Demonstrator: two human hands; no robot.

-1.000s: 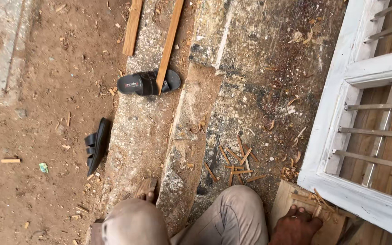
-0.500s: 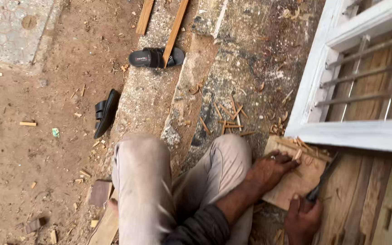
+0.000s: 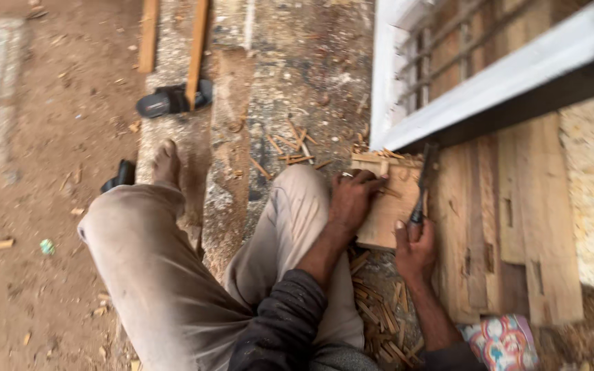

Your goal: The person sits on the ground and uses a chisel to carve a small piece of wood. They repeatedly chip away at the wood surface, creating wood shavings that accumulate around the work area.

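Hands at a small wooden block point(image 3: 386, 213) on the ground, seen from above. My left hand point(image 3: 353, 199) lay on the block's near edge, fingers curled over it and pressing it down, a ring on one finger. My right hand point(image 3: 415, 249) was clamped around the handle of a chisel point(image 3: 423, 184), whose dark blade ran up along the block's right side toward the white window frame point(image 3: 448, 103). The two hands were apart, the left on the wood and the right on the tool, with the block between them.

The block lay just beside a stack of flat planks point(image 3: 510, 220) to its right, and below the frame's lower rail. Wood chips point(image 3: 376, 323) were scattered under and in front of it, with more splinters point(image 3: 293, 148) beyond my knee. I sat with both knees bent, my bare foot point(image 3: 166, 163) resting on a long rough board point(image 3: 225, 178). A black sandal point(image 3: 173, 99) lay farther off beneath a thin wooden slat point(image 3: 197, 48); a second sandal point(image 3: 119, 175) showed partly behind my leg. A patterned cloth point(image 3: 503, 340) lay near my right forearm.
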